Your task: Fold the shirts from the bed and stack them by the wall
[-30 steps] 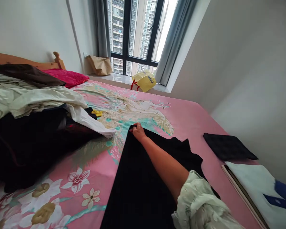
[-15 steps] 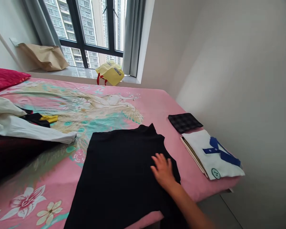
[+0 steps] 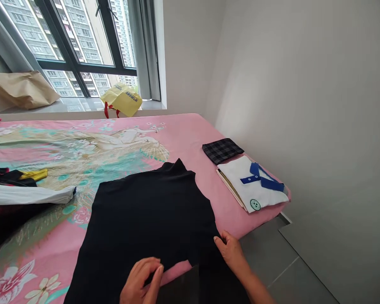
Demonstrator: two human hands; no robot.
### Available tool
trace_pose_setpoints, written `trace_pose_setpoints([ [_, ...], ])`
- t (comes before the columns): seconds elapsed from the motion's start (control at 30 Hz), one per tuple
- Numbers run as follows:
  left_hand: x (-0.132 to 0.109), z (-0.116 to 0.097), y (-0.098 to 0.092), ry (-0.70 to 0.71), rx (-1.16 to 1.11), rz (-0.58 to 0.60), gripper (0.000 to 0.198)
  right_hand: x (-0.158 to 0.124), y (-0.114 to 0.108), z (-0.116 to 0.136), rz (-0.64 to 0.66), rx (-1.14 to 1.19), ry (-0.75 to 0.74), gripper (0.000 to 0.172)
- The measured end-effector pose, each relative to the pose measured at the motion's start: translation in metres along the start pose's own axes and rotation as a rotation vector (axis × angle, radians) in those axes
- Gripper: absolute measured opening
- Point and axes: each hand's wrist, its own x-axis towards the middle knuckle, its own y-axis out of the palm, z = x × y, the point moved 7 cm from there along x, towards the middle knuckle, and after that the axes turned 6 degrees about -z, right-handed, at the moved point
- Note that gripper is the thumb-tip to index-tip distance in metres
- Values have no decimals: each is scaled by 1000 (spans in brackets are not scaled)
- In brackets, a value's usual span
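A plain black garment (image 3: 148, 215) lies spread over the near side of the bed, and its near end divides into two parts with a gap between them. At the gap my left hand (image 3: 142, 280) is closed, thumb and fingers pinching the cloth by the inner edge. My right hand (image 3: 232, 253) is at the garment's right edge, with the thumb on top and the fingers curled round the side of the cloth. The lowest part of the garment runs out of view.
Folded clothes (image 3: 253, 185), a white one with blue trim on top, lie at the bed's right edge. Beside them is a folded dark checked cloth (image 3: 223, 150). Loose clothes (image 3: 28, 194) are heaped at left. A yellow bag (image 3: 123, 100) and brown paper bag (image 3: 22, 90) sit by the window.
My right hand has moved from lying flat on the black garment to its right edge, nearer me. My left hand has come into view at the gap. The view has turned right.
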Motion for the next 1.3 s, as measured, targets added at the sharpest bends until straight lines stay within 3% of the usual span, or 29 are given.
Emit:
trace_pose_setpoints([
  [0.13, 31, -22, 36, 166, 88, 101, 19, -14, 16, -27, 181, 271, 192, 24],
  [0.2, 45, -27, 56, 235, 126, 163, 20, -20, 17, -43, 217, 192, 231, 22],
  [0.27, 59, -28, 76, 293, 179, 237, 23, -16, 8, -45, 174, 34, 124, 20],
  [0.4, 83, -15, 105, 325, 356, 302, 28, 20, -20, -5, 58, -75, -97, 24],
  [0.53, 86, 2, 117, 374, 451, 266, 46, 94, -20, 79, 41, 115, -223, 24],
  [0.63, 78, 8, 119, 422, 475, 239, 51, 161, 22, 126, 230, 307, -12, 20],
  [0.73, 74, 12, 118, 437, 498, 230, 52, 219, 73, 163, 327, 330, 32, 20],
  [0.87, 75, 16, 117, 456, 505, 229, 56, 273, 132, 180, 321, 250, 60, 17],
  [0.97, 76, 18, 118, 467, 487, 253, 57, 296, 153, 186, 234, 229, -13, 15],
  [1.07, 76, 19, 119, 443, 463, 272, 58, 296, 155, 192, 133, 213, -133, 23],
  [1.13, 76, 20, 119, 418, 443, 277, 58, 274, 151, 195, 74, 203, -208, 32],
  [1.23, 77, 20, 118, 388, 403, 291, 59, 206, 150, 205, 79, 194, -433, 35],
  [1.3, 78, 19, 118, 360, 374, 302, 61, 143, 158, 213, 213, 118, -799, 32],
])
